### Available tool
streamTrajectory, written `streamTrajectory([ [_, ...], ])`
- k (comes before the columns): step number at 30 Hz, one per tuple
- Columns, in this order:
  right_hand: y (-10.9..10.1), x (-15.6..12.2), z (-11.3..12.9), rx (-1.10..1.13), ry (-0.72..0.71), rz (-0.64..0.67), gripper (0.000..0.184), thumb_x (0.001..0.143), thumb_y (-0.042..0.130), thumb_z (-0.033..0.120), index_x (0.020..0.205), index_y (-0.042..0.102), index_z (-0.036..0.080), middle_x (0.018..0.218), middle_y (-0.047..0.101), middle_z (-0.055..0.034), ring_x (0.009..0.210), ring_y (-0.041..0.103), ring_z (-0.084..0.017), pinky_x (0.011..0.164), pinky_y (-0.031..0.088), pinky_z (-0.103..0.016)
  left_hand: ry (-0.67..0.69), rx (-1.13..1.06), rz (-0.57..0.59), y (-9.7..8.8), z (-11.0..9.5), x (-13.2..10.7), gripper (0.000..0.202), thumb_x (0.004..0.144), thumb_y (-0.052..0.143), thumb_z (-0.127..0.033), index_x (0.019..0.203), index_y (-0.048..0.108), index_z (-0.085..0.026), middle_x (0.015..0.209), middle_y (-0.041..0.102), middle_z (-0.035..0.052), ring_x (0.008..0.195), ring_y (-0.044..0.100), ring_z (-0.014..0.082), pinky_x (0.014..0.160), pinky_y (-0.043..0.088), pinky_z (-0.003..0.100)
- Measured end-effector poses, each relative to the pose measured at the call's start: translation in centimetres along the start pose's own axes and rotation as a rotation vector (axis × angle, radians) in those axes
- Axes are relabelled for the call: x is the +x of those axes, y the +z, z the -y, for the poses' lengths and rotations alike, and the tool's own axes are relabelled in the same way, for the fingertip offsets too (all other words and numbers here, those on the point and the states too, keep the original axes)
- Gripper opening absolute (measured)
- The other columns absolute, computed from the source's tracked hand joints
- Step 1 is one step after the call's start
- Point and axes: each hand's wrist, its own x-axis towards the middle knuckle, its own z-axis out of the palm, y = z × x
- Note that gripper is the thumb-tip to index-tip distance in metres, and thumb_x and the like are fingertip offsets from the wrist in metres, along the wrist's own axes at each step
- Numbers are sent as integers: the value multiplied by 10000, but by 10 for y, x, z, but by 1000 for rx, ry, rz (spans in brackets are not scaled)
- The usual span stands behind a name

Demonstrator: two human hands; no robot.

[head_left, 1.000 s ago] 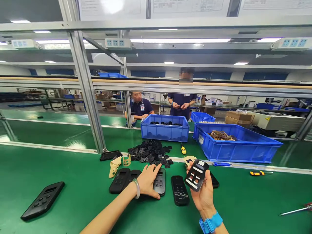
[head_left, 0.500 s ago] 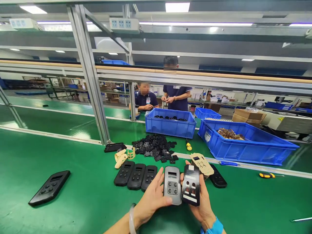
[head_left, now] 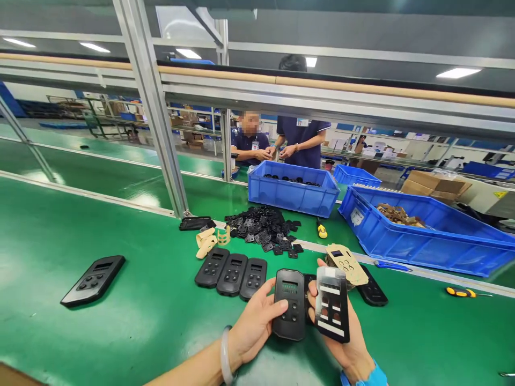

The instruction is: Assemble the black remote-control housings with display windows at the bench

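Two bare hands at a green worktop [head_left: 161, 305]: the left hand [head_left: 252, 324] grips one black casing [head_left: 295, 299] by its edge, thumb over its face, while the right hand [head_left: 351, 346] holds one dark panel [head_left: 332, 305] marked with white strips, tilted just beside it. One dark piece [head_left: 309, 283], partly hidden, shows between the two.

From the hands, three black casings [head_left: 232, 275] stand in a row at ten o'clock; one lone casing [head_left: 92, 281] lies well apart at nine. At two o'clock, one stack of beige sheets [head_left: 348, 264] sits beside another black casing [head_left: 374, 289]. A heap of small black plates [head_left: 263, 230], too many to count, spreads at eleven.

Farther out, three blue bins [head_left: 292, 195] range from twelve to two; one yellow-and-black screwdriver [head_left: 462, 292] lies at three. Two co-workers [head_left: 303, 139] appear at twelve, beyond the bins.
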Motion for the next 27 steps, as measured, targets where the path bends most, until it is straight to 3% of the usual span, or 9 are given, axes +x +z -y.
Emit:
streamTrajectory([
  [4,-2,1,0,23,1,-18,625,750,768,262,1304,501,377,798,533,24,589,431,-89,485,397,-156,6,59,-46,2,1,0,479,785,721,-192,1211,504,-166,1009,717,87,910,666,192,782,490,281],
  [8,1,2,2,-73,-36,-107,587,751,790,326,1276,529,364,724,459,57,499,320,-47,390,301,-92,-18,54,-60,3,1,-2,485,790,723,-230,1213,494,-160,985,721,92,891,672,201,776,499,298],
  [11,2,2,0,-265,-50,-178,546,776,765,402,1269,538,347,663,387,79,444,255,-28,337,250,-71,-54,7,-117,4,-1,-2,467,814,700,-275,1217,494,-158,982,719,89,913,668,206,787,499,305],
  [17,-2,0,-10,-673,-133,-108,481,804,712,436,1246,582,301,772,434,58,398,403,-23,320,403,-152,-91,-79,-133,4,0,0,405,828,667,-282,1191,540,-155,1012,707,86,969,655,215,847,488,322],
  [27,-6,1,-14,-784,-127,-61,466,842,663,445,1271,562,294,765,424,58,395,433,-38,309,396,-167,-117,-93,-132,3,1,0,407,805,683,-275,1174,553,-162,942,703,79,928,657,235,810,480,334],
])
